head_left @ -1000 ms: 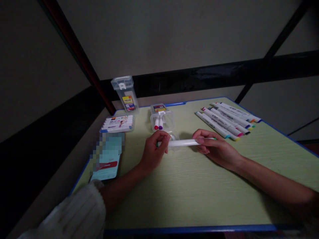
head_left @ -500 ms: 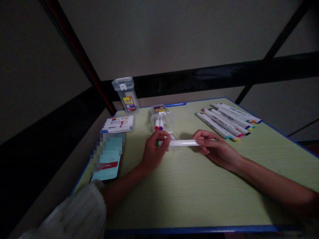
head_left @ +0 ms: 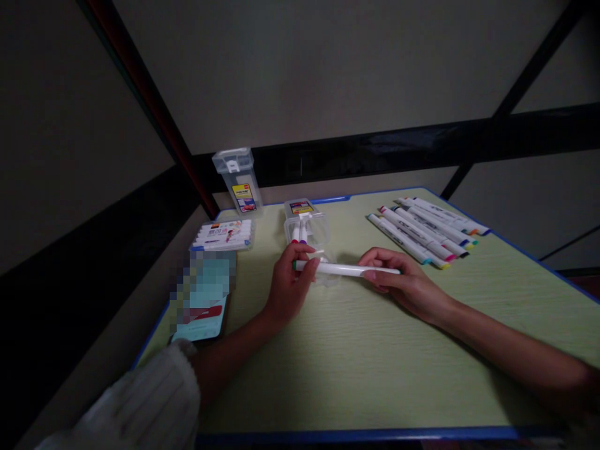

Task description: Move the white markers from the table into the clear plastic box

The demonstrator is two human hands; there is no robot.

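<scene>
**Desk reporter:** White marker (head_left: 347,269): where is it?

**Photographer:** Level, just above the green desk (head_left: 356,362), directly in front of the clear box (head_left: 317,226), held at both ends.

**Desk reporter:** And the hands?

**Photographer:** A white sleeve (head_left: 145,406), nearest the camera, leads to the left hand (head_left: 287,284), whose fingers are closed round the green-tipped end. The right hand (head_left: 405,286) pinches the opposite end. Both clamp the one marker, a marker's length apart.

**Desk reporter:** Around it?

**Photographer:** Left of the box lies a blurred teal packet (head_left: 204,294), then a flat pack of markers (head_left: 222,235). Inside the box, two capped markers (head_left: 299,234) stand upright. To the right of the box, a row of markers (head_left: 424,232) lies side by side. Behind the box to the left, a tall clear case (head_left: 237,181) stands upright.
</scene>
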